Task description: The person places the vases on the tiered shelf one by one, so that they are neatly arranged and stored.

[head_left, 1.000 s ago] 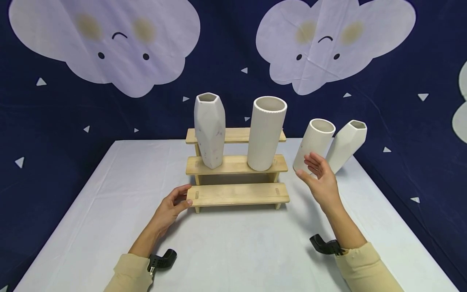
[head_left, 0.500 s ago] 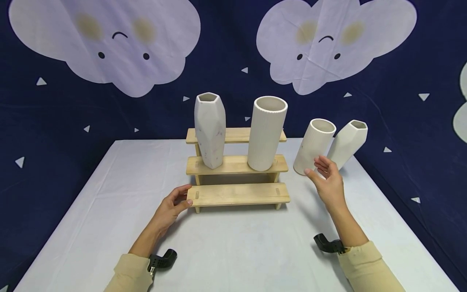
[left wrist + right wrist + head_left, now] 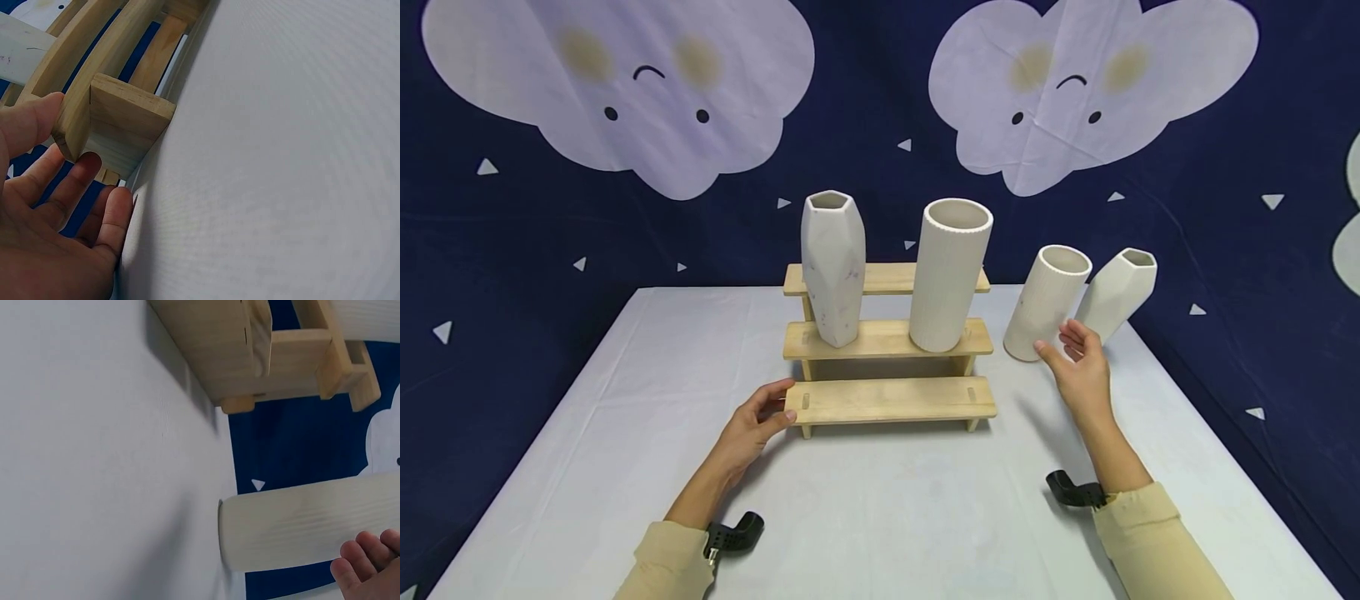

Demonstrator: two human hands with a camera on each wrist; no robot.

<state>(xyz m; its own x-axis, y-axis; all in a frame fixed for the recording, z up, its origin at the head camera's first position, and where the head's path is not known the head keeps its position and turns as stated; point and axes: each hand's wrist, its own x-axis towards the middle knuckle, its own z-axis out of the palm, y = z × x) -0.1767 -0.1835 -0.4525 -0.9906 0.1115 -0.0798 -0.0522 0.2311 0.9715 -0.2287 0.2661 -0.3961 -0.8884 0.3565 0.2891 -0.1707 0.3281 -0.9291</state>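
My left hand (image 3: 748,425) holds the left end of the lowest step of a three-step wooden stand (image 3: 891,400). The thumb lies on one face of the board and fingers sit at its end, as the left wrist view shows. Near the table's right side, my right hand (image 3: 1084,375) has its fingers apart in front of a ribbed white cylindrical vase (image 3: 1047,300); contact cannot be made out. A white faceted vase (image 3: 1116,292) stands just behind that hand, its lower part hidden. In the right wrist view the fingertips (image 3: 353,556) overlap the cylindrical vase.
On the stand's middle step stand a marbled faceted vase (image 3: 832,275) at left and a taller ribbed cylindrical vase (image 3: 950,275) at right. A white cloth covers the table (image 3: 880,508). A dark blue backdrop (image 3: 880,167) with clouds and triangles hangs behind.
My right hand has moved a little right, away from in front of the cylindrical vase's lower middle. The left hand, stand and vases look unmoved.
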